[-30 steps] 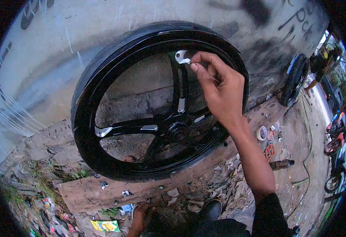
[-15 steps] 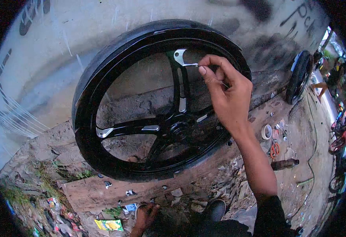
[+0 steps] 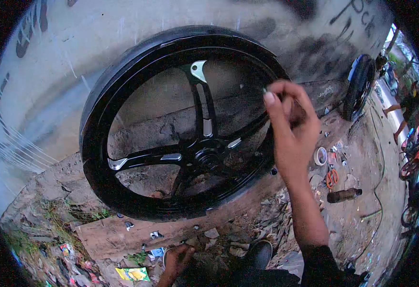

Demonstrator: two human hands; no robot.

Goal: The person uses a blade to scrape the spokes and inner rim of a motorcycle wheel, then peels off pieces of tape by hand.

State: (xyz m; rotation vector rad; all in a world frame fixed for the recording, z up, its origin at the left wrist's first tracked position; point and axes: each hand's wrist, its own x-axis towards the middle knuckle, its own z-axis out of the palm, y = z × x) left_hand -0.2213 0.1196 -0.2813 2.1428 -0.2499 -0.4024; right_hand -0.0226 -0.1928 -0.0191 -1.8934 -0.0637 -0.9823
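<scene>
A black spoked wheel with its tire leans against the wall, with silver patches on its spokes. The topmost silver patch has a dark round spot in it. My right hand is closed in a pinch in front of the rim's right side, apart from that patch. A tiny pale tip of a thin strip shows at the fingertips; the rest is hidden. Low in view, beside my shoe, my left hand hangs with its fingers loosely apart and nothing visible in them.
A second wheel leans on the wall at right. On the ground lie a tape roll, orange-handled scissors and a dark bottle. A wooden board lies below the wheel, with scraps and litter around. Another person's limb shows far right.
My right hand has moved right and slightly down, away from the topmost silver patch. The pale strip that stretched from that patch to my fingers no longer reaches it. My left hand stays low.
</scene>
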